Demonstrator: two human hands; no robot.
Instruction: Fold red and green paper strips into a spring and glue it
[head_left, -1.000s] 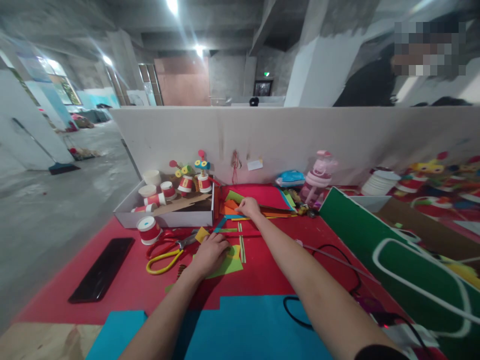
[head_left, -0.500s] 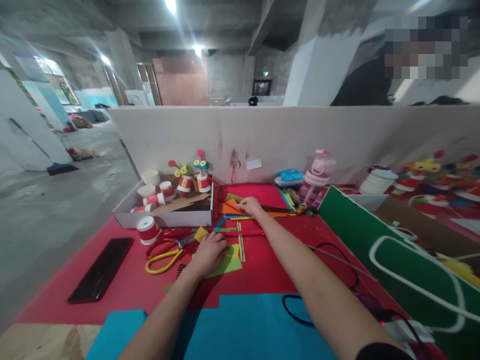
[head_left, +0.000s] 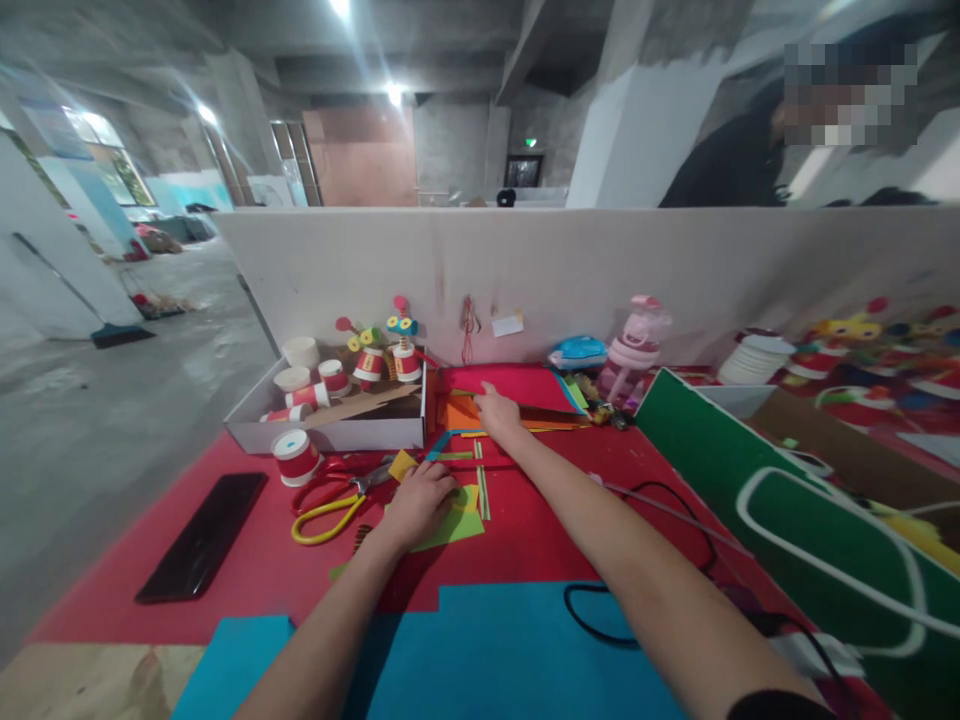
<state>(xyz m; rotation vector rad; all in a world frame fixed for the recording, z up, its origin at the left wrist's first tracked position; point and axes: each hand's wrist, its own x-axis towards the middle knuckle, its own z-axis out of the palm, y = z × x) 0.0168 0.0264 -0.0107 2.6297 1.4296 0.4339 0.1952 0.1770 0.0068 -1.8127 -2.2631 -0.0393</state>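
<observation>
My left hand (head_left: 422,500) lies flat with fingers stretched over small paper pieces. A light green sheet (head_left: 459,530) and a yellow piece (head_left: 471,497) show beside it. An orange-yellow scrap (head_left: 403,465) sticks up by its fingertips. My right hand (head_left: 499,415) is at the left side of a paper stack, its index finger stretched over the red sheet (head_left: 525,385) on top. Below that sheet, orange paper (head_left: 459,414) shows. Pliers with red and yellow handles (head_left: 328,522) lie left of my left hand. Thin green strips (head_left: 481,485) lie between my hands.
A white box (head_left: 360,437) holds paper cups and two cup figures. One cup (head_left: 295,457) stands before it. A black phone (head_left: 202,537) lies left; blue sheets (head_left: 517,650) lie in front. A green-sided box (head_left: 750,500), cables and a pink bottle (head_left: 636,345) are right.
My right hand has let go of the orange paper and shifted slightly, its index finger now extended over the red sheet. My left hand has stayed in place.
</observation>
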